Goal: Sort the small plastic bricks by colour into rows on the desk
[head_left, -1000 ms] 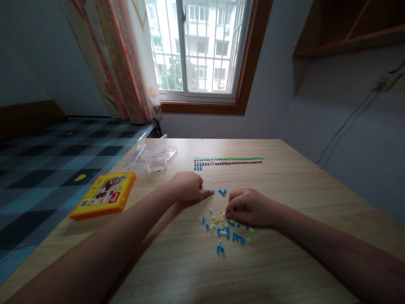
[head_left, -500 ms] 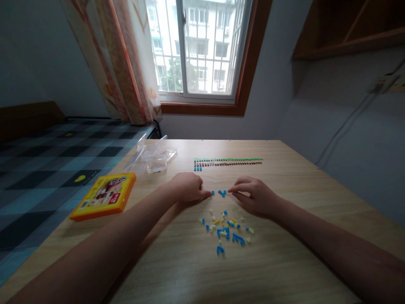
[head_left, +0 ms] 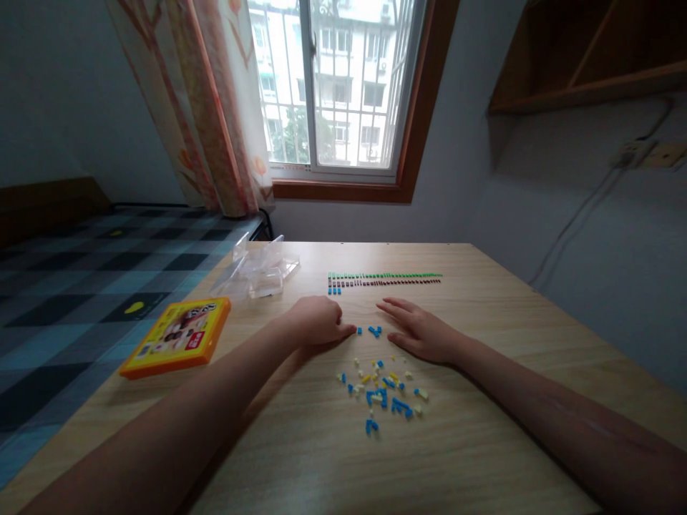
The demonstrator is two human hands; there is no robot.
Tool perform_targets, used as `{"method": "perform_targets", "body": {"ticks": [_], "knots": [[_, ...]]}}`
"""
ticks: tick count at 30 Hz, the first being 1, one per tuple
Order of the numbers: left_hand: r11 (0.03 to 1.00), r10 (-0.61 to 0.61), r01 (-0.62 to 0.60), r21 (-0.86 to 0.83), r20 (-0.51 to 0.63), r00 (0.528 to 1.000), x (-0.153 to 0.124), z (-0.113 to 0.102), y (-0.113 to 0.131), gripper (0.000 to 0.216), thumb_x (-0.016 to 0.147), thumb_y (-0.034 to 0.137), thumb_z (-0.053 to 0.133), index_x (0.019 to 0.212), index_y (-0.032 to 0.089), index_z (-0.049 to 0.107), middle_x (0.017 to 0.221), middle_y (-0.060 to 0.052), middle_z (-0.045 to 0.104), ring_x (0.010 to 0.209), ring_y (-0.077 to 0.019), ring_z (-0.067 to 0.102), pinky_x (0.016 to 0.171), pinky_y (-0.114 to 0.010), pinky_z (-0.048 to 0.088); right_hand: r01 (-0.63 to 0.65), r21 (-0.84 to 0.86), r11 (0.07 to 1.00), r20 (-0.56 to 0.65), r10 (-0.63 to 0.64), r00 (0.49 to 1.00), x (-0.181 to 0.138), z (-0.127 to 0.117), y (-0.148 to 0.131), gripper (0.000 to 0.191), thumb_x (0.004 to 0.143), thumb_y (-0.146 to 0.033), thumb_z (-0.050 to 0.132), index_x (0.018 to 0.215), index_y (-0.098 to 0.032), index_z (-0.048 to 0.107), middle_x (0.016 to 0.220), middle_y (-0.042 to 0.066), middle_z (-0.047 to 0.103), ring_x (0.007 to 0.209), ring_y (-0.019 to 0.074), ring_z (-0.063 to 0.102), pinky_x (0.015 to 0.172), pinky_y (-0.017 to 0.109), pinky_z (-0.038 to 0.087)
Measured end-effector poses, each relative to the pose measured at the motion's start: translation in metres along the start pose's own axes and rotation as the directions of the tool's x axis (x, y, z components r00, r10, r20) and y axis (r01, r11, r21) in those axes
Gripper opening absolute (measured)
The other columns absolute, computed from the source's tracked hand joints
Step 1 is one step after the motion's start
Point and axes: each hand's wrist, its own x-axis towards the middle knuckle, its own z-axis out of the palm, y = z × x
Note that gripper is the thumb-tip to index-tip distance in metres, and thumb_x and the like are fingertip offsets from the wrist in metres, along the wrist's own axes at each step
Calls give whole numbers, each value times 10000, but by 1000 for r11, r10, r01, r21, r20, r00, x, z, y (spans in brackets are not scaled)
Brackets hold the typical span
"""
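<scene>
My left hand (head_left: 318,321) rests curled on the wooden table (head_left: 483,315), its forefinger tip pointing at a tiny blue brick (head_left: 359,330). My right hand (head_left: 421,330) lies flat with fingers stretched out, just right of a small cluster of blue bricks (head_left: 375,331). It holds nothing I can see. Nearer to me lies a loose scatter of blue, yellow and pale bricks (head_left: 382,390). Farther back, neat rows of green and dark bricks (head_left: 383,278) run across the table, with a short blue row (head_left: 334,290) at their left end.
A yellow-orange box (head_left: 177,335) lies at the table's left edge. Clear plastic trays (head_left: 257,270) sit behind my left hand. A bed with a checked cover (head_left: 80,286) is to the left, and a window and a curtain are behind the table.
My right hand rose from the loose scatter, moved back and left towards the blue cluster, and opened from a pinch to flat fingers. My left hand stayed put.
</scene>
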Motion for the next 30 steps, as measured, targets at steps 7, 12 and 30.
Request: {"method": "perform_targets", "body": {"ticks": [7, 12, 30], "knots": [[1000, 5, -4, 22, -28, 1000, -1, 1, 1, 697, 843, 691, 325, 802, 151, 764, 767, -162, 720, 718, -253, 654, 638, -319, 456, 162, -22, 987, 28, -161, 987, 8, 1, -13, 441, 942, -298, 529, 1381, -252, 522, 1513, 153, 396, 1396, 290, 367, 1128, 532, 310], [1000, 8, -8, 24, 4, 1000, -3, -1, 2, 673, 840, 673, 345, 813, 151, 768, 769, -165, 722, 721, -258, 656, 637, -322, 463, 178, -42, 983, 139, -171, 975, 13, -2, -17, 486, 930, -403, 556, 1401, -293, 505, 1565, 123, 319, 1450, 322, 258, 1154, 580, 206], [997, 46, -55, -48, -176, 983, -19, 16, -4, 513, 870, 592, 409, 767, 181, 699, 777, -106, 712, 710, -229, 642, 642, -315, 436, 29, -96, 995, -185, -46, 982, 90, 33, 12, 253, 936, -320, 529, 905, -237, 766, 1417, 98, 530, 1407, 309, 333, 1118, 566, 259]]}}
